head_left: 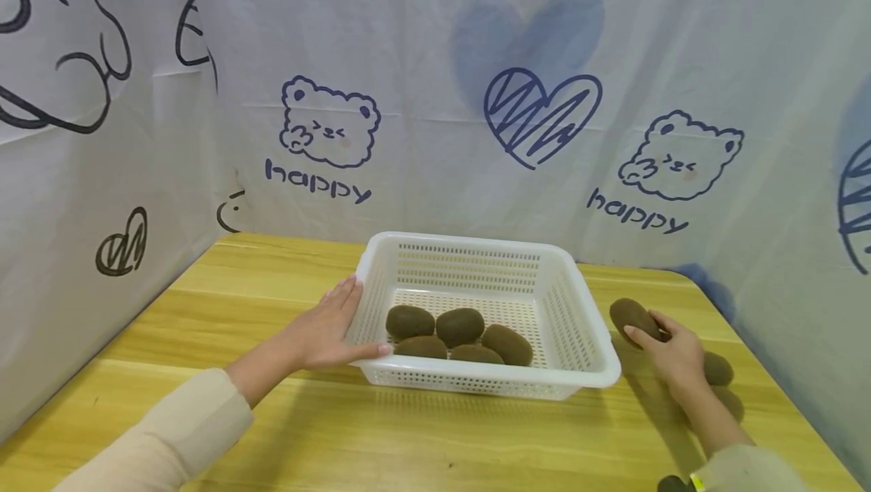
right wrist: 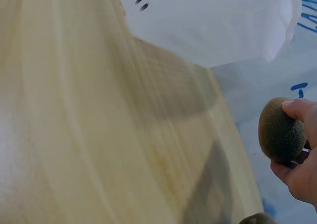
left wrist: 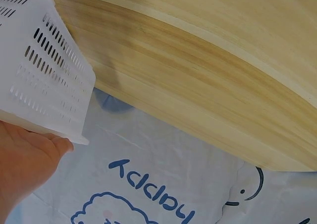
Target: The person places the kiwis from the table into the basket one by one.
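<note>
Head view: your right hand (head_left: 677, 360) curls its fingers around a kiwi (head_left: 633, 317) at the basket's (head_left: 588, 341) three o'clock; your left hand (head_left: 327, 333) rests flat-fingered on its nine o'clock rim.

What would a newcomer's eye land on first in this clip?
The white perforated basket in the middle of the wooden table, with five brown kiwis lying inside it. The left hand rests open against the basket's left wall, while the right hand holds another kiwi in its grip to the basket's right. Two more loose kiwis lie beside that hand.
</note>
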`<state>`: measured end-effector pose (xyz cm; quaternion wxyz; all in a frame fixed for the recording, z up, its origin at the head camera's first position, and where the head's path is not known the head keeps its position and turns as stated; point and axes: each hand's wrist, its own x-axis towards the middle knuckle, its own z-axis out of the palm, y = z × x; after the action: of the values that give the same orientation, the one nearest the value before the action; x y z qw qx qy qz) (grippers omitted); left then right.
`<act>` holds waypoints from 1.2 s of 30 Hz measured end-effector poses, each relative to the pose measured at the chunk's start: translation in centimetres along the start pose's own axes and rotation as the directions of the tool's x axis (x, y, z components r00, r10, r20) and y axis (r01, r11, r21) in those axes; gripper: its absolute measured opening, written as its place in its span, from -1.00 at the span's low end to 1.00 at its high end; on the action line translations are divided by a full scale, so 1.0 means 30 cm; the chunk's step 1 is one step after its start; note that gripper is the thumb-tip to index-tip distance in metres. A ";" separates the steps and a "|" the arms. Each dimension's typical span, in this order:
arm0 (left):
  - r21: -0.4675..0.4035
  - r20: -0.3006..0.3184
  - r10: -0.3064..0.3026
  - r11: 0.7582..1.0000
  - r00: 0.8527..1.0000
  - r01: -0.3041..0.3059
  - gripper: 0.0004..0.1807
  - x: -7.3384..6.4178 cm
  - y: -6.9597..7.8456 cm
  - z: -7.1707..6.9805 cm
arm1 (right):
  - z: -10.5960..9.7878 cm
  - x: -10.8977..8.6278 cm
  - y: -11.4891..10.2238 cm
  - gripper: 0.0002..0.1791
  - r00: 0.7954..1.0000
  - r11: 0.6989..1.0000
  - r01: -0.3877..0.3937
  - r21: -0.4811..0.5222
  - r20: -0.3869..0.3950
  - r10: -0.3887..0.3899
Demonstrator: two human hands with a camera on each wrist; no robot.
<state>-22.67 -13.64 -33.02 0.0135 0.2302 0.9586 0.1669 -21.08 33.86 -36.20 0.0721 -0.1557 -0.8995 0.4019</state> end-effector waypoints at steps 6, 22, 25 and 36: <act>0.009 0.004 0.007 1.000 1.000 -0.007 0.18 0.000 0.003 -0.007 | -0.014 -0.006 -0.049 -0.22 0.999 1.000 0.009 0.027 -0.035 -0.008; -0.002 0.013 -0.013 1.000 1.000 0.013 0.19 -0.001 0.003 -0.006 | -0.029 -0.027 -0.192 -0.24 0.998 0.992 0.023 0.125 -0.065 -0.015; -0.002 0.014 -0.015 1.000 1.000 0.015 0.19 -0.001 0.003 -0.005 | -0.028 -0.032 -0.211 -0.23 0.998 0.991 0.038 0.128 -0.053 -0.032; -0.004 0.017 -0.018 1.000 1.000 0.018 0.20 0.001 0.004 -0.004 | 0.002 -0.036 -0.279 -0.28 0.993 0.983 0.117 0.144 -0.041 -0.112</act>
<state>-22.67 -13.55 -32.87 0.0238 0.2232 0.9601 0.1669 -21.93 28.19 -30.00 0.1210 -0.1048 -0.8738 0.4593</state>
